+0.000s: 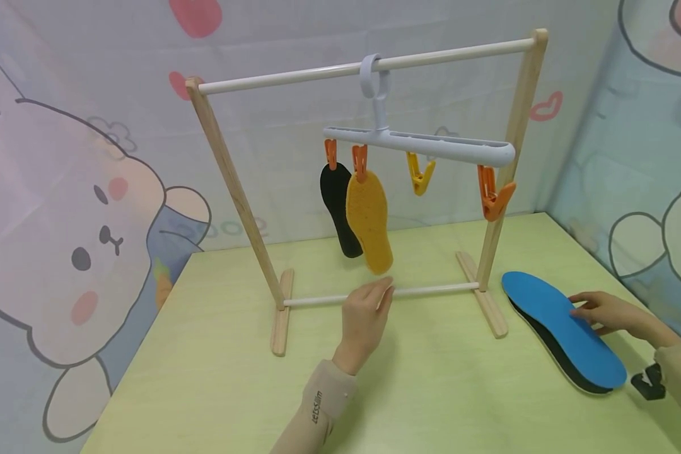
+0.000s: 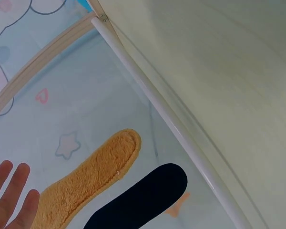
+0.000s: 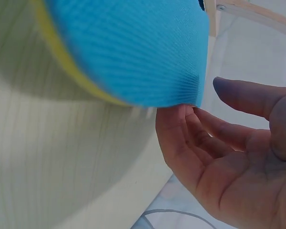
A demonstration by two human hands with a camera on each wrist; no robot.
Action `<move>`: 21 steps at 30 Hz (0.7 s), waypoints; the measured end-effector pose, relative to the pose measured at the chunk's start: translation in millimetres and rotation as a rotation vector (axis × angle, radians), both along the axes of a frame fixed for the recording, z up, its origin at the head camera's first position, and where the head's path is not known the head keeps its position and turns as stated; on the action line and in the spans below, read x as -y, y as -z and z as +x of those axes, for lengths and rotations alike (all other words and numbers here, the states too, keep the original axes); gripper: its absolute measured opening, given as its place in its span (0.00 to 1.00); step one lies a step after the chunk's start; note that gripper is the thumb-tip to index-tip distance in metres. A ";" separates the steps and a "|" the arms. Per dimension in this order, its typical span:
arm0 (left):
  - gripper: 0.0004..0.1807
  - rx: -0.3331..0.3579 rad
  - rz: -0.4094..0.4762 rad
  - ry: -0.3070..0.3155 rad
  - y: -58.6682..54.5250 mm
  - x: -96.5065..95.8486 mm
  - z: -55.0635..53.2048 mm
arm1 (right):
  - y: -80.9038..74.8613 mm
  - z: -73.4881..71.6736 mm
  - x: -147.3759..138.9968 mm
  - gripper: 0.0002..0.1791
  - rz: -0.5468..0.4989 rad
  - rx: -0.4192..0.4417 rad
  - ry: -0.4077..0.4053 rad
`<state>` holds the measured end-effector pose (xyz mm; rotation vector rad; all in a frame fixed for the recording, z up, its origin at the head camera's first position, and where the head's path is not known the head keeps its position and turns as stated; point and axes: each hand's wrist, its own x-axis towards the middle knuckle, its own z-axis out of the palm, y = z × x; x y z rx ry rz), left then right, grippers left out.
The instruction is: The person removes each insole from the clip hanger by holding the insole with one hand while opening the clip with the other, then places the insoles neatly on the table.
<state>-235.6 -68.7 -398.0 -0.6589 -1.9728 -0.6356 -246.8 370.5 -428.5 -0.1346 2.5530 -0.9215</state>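
Observation:
In the head view my left hand (image 1: 364, 318) is raised just below the toe of a hanging yellow insole (image 1: 370, 224), its fingers relaxed and holding nothing. The left wrist view shows the insole's fuzzy face (image 2: 93, 174) beside the left fingers (image 2: 14, 195). A black insole (image 1: 340, 208) hangs behind it; orange clips hold both. At the right, my right hand (image 1: 613, 312) is at the edge of a blue insole (image 1: 562, 328), above a dark layer with a pale rim. Its fingers (image 3: 174, 133) touch the blue edge from below while the thumb stands apart.
A grey hanger (image 1: 420, 142) hooks over the white top bar of a wooden rack (image 1: 224, 170). It also carries a yellow clip (image 1: 419, 173) and an orange clip (image 1: 494, 192). A small black object (image 1: 649, 383) lies beside the right sleeve. Printed cloth stands behind the table.

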 end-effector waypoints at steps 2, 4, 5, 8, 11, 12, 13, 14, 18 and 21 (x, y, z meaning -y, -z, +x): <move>0.07 0.010 -0.001 -0.002 0.1 -0.2 -0.1 | -0.7 0.4 -0.6 0.34 -0.004 0.009 -0.006; 0.07 0.016 -0.001 -0.002 -0.3 -0.4 0.0 | -0.7 1.0 -0.7 0.34 -0.008 0.019 0.001; 0.07 0.017 -0.001 -0.002 -0.4 -0.5 0.1 | -0.6 1.2 -0.7 0.34 -0.010 0.021 0.002; 0.07 0.018 -0.002 0.003 -0.8 -0.4 0.1 | -0.9 2.3 -0.5 0.35 -0.010 0.021 -0.006; 0.07 0.016 -0.004 0.006 -0.8 0.0 -0.3 | -1.9 3.4 -0.1 0.36 -0.007 0.020 -0.011; 0.07 0.016 -0.005 0.006 -0.9 0.1 -0.3 | -2.4 3.8 0.1 0.36 -0.004 0.018 -0.013; 0.07 0.016 -0.006 0.007 -1.0 0.1 -0.4 | -2.8 4.1 0.2 0.36 -0.002 0.018 -0.014; 0.07 0.014 -0.008 0.006 -1.1 0.1 -0.4 | -3.3 4.3 0.3 0.35 0.000 0.016 -0.016; 0.07 0.015 -0.011 -0.004 -0.9 0.3 -0.3 | -4.6 5.1 0.6 0.35 0.011 0.014 -0.020; 0.06 0.017 -0.011 -0.010 -0.2 0.7 -0.4 | -5.0 5.8 0.5 0.35 0.009 0.014 -0.018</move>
